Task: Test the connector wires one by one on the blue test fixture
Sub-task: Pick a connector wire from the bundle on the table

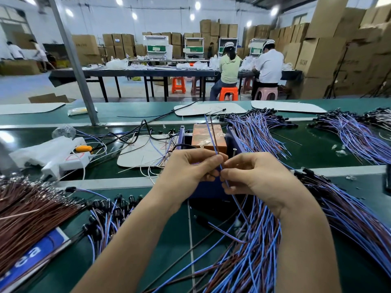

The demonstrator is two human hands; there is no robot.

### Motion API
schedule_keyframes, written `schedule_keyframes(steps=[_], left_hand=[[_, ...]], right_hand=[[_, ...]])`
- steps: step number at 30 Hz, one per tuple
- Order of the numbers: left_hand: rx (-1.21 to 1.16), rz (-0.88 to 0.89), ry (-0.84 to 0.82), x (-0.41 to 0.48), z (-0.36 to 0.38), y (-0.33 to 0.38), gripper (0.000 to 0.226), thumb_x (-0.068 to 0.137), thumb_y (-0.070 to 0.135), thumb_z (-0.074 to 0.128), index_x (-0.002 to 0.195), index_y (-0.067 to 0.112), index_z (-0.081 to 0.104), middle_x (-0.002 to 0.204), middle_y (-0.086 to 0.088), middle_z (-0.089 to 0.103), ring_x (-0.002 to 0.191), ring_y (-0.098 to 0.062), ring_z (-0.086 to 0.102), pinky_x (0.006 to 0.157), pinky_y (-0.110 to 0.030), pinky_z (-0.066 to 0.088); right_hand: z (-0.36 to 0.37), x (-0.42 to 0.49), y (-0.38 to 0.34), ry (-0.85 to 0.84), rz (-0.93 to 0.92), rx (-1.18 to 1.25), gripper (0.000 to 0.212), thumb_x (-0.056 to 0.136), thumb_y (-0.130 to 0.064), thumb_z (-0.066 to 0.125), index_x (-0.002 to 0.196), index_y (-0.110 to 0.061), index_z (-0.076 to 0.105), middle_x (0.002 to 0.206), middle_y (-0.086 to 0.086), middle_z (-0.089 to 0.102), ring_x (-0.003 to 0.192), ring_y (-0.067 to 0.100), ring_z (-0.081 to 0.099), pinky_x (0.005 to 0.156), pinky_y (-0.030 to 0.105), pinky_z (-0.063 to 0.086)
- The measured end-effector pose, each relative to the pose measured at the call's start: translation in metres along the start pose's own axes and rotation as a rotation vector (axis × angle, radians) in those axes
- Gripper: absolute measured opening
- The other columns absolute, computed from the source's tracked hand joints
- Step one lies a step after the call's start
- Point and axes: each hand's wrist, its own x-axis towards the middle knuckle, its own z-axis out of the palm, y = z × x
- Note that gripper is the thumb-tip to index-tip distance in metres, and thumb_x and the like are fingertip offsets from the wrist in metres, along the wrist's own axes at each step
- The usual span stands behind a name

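The long green counter (317, 149) carries everything. The largest heap of blue-and-brown connector wires (249, 261) fans out under my right forearm. The blue box-shaped test fixture (209, 190), with a copper-coloured block on top, sits dead ahead, just beyond both hands. My left hand (190, 168) and right hand (254, 174) meet fingertip to fingertip, each pinching one thin blue-and-brown wire pair (212, 136). Its long axis runs near upright, leaning away over the fixture, and its tail drops into the heap. Both hands are equally near, so I judge the next move is short: forward and down.
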Motion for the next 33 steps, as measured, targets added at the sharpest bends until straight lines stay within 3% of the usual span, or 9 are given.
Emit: schedule_keyframes(steps=[8,13,16,21,33], left_hand=[[0.066,-0.001,0.049,0.000,0.002,-0.002,0.013,0.089,0.007,0.062,0.081,0.010,0.073,0.060,0.004,0.065,0.050,-0.004,0.053,0.052,-0.015,0.048],[-0.020,-0.158,0.025,0.004,-0.015,0.004,0.022,0.096,0.011,0.052,0.079,0.010,0.066,0.063,-0.001,0.067,0.044,-0.008,0.048,0.045,-0.017,0.045],[0.173,-0.207,-0.008,0.008,-0.032,0.003,0.027,0.097,0.015,0.050,0.082,0.010,0.072,0.051,0.003,0.052,0.043,-0.008,0.038,0.040,-0.014,0.035],[0.485,-0.283,-0.035,0.008,-0.054,0.000,0.029,0.095,0.018,0.054,0.076,0.011,0.075,0.045,0.006,0.045,0.039,-0.007,0.034,0.041,-0.016,0.032],[0.548,-0.294,-0.103,0.009,-0.051,-0.006,0.026,0.091,0.017,0.057,0.074,0.014,0.076,0.045,0.007,0.047,0.044,-0.012,0.037,0.041,-0.016,0.036]], right_hand=[[-0.005,0.005,0.003,0.130,-0.067,0.052,0.020,0.081,0.011,0.066,0.078,-0.008,0.059,0.061,0.006,0.061,0.052,0.013,0.064,0.050,0.023,0.054],[-0.022,0.009,0.014,0.287,0.016,-0.092,0.026,0.084,0.017,0.053,0.081,-0.007,0.063,0.063,0.011,0.057,0.043,0.016,0.060,0.040,0.020,0.047],[-0.028,0.009,0.018,0.329,0.043,-0.148,0.027,0.082,0.016,0.052,0.081,-0.007,0.067,0.063,0.010,0.064,0.041,0.013,0.053,0.035,0.016,0.038],[-0.030,0.009,0.019,0.315,0.065,-0.156,0.032,0.082,0.012,0.051,0.078,-0.016,0.067,0.060,0.005,0.070,0.042,0.013,0.051,0.033,0.014,0.034],[-0.031,0.009,0.019,0.298,0.068,-0.170,0.034,0.084,0.011,0.049,0.078,-0.013,0.072,0.061,0.005,0.070,0.041,0.010,0.051,0.034,0.015,0.035]])
